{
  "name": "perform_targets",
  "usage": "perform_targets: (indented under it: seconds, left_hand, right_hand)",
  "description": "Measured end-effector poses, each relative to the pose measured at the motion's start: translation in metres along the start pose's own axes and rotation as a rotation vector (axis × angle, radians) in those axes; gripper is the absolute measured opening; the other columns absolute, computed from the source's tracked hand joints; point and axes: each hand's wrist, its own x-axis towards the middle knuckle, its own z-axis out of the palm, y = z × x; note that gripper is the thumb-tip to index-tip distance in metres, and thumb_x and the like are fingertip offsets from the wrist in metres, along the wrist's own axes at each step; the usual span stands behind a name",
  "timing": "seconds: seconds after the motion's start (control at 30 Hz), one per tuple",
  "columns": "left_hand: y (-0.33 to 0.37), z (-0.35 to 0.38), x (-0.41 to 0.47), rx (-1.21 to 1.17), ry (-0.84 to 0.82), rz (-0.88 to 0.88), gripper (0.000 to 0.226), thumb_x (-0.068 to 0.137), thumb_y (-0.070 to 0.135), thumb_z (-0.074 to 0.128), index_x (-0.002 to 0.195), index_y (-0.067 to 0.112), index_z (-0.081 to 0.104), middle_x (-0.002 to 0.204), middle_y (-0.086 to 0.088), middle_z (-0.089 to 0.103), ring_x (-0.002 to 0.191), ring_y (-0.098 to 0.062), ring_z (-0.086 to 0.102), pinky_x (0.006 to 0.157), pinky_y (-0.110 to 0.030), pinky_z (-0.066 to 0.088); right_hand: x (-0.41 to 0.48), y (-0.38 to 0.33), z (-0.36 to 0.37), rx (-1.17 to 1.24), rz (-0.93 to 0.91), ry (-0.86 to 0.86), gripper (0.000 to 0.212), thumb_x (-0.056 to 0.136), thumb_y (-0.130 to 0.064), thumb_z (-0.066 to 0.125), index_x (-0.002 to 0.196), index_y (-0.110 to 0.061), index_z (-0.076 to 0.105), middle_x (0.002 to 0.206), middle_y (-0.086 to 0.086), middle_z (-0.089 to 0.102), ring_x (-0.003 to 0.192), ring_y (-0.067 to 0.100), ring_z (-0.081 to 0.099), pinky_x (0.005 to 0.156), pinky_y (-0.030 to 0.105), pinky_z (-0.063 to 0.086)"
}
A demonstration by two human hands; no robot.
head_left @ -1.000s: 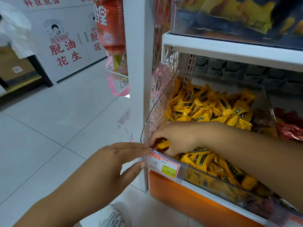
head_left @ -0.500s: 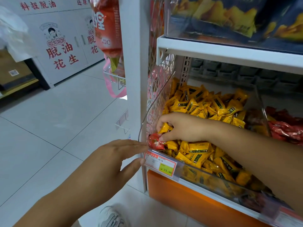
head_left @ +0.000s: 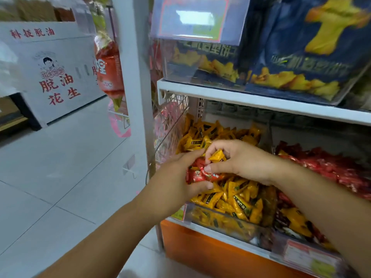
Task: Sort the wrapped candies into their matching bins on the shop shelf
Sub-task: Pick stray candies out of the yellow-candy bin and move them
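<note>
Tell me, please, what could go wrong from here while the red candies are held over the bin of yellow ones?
1. The left hand holds several red candies above the yellow pile; one could slip and drop in among them.
2. The right hand pinches a yellow candy right beside the red ones, so it might get carried along to the red pile by mistake.

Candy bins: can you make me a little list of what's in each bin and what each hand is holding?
left bin: heap of yellow candies
right bin: mostly a red pile, with a few yellow strays
left hand: grips some red candies over the left bin
right hand: holds one yellow candy
shelf above: blue snack bags
</note>
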Motion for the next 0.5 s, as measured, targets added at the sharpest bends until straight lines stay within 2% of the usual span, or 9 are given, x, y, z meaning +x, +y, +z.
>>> perform_targets:
  seconds: [0.03, 0.1, 0.17, 0.2, 0.3, 0.37, 0.47, 0.5]
  left_hand:
    - [0.005, 0.003, 0.005, -0.031, 0.003, -0.008, 0.060, 0.078, 0.041, 0.075, 0.133, 0.038, 0.051, 0.113, 0.017, 0.061, 0.093, 0.000, 0.060, 0.085, -0.022, 0.050]
    - [0.012, 0.008, 0.013, -0.134, 0.012, -0.027, 0.036, 0.080, 0.031, 0.077, 0.113, 0.037, 0.064, 0.091, 0.012, 0.068, 0.075, -0.005, 0.067, 0.074, -0.032, 0.057]
    - [0.018, 0.014, 0.018, -0.220, 0.021, -0.041, 0.025, 0.081, 0.024, 0.077, 0.096, 0.041, 0.066, 0.081, 0.009, 0.069, 0.069, -0.008, 0.069, 0.066, -0.036, 0.059]
    - [0.020, 0.017, 0.019, -0.250, 0.020, -0.045, 0.023, 0.082, 0.022, 0.076, 0.093, 0.039, 0.067, 0.077, 0.009, 0.070, 0.067, -0.006, 0.068, 0.063, -0.033, 0.060]
    - [0.025, 0.022, 0.022, -0.286, 0.014, -0.061, 0.013, 0.086, 0.017, 0.071, 0.091, 0.029, 0.069, 0.069, 0.007, 0.069, 0.063, -0.001, 0.066, 0.053, -0.019, 0.054]
    - [0.026, 0.022, 0.024, -0.306, 0.041, -0.101, 0.007, 0.088, 0.015, 0.069, 0.089, 0.022, 0.070, 0.067, 0.002, 0.069, 0.062, -0.004, 0.066, 0.052, -0.020, 0.054]
    - [0.023, 0.019, 0.027, -0.340, 0.070, -0.181, 0.008, 0.089, 0.013, 0.067, 0.088, 0.021, 0.071, 0.067, -0.002, 0.070, 0.067, -0.013, 0.070, 0.052, -0.024, 0.056]
    - [0.023, 0.019, 0.027, -0.349, 0.060, -0.192, 0.009, 0.088, 0.013, 0.068, 0.089, 0.021, 0.071, 0.068, -0.002, 0.070, 0.067, -0.014, 0.070, 0.052, -0.024, 0.056]
  right_hand:
    - [-0.004, 0.001, -0.001, 0.033, 0.000, 0.020, 0.012, 0.083, -0.024, 0.075, 0.088, -0.026, 0.064, 0.069, -0.021, 0.065, 0.067, -0.009, 0.057, 0.066, 0.011, 0.045]
    - [-0.012, 0.002, -0.006, 0.054, 0.007, 0.084, 0.012, 0.081, -0.024, 0.076, 0.088, -0.024, 0.066, 0.076, -0.007, 0.069, 0.072, 0.003, 0.061, 0.075, 0.022, 0.049]
    - [-0.020, 0.005, -0.010, 0.049, 0.002, 0.139, 0.014, 0.080, -0.025, 0.077, 0.089, -0.022, 0.068, 0.079, 0.002, 0.071, 0.071, 0.011, 0.062, 0.074, 0.030, 0.049]
    - [-0.023, 0.006, -0.012, 0.036, -0.002, 0.163, 0.014, 0.079, -0.025, 0.077, 0.089, -0.021, 0.069, 0.077, 0.001, 0.070, 0.070, 0.012, 0.062, 0.072, 0.031, 0.048]
    - [-0.030, 0.013, -0.014, -0.059, 0.009, 0.235, 0.012, 0.080, -0.030, 0.077, 0.088, -0.025, 0.069, 0.075, -0.006, 0.067, 0.069, 0.008, 0.059, 0.069, 0.027, 0.045]
    - [-0.031, 0.016, -0.015, -0.102, 0.015, 0.300, 0.014, 0.080, -0.034, 0.076, 0.088, -0.027, 0.068, 0.081, -0.007, 0.066, 0.075, 0.006, 0.059, 0.073, 0.022, 0.044]
    - [-0.029, 0.017, -0.014, -0.045, 0.002, 0.304, 0.016, 0.082, -0.025, 0.076, 0.091, -0.018, 0.065, 0.073, -0.004, 0.070, 0.063, -0.001, 0.062, 0.060, 0.008, 0.044]
    - [-0.028, 0.017, -0.013, -0.036, -0.005, 0.289, 0.015, 0.082, -0.022, 0.075, 0.091, -0.016, 0.065, 0.071, -0.002, 0.070, 0.061, 0.000, 0.063, 0.058, 0.009, 0.045]
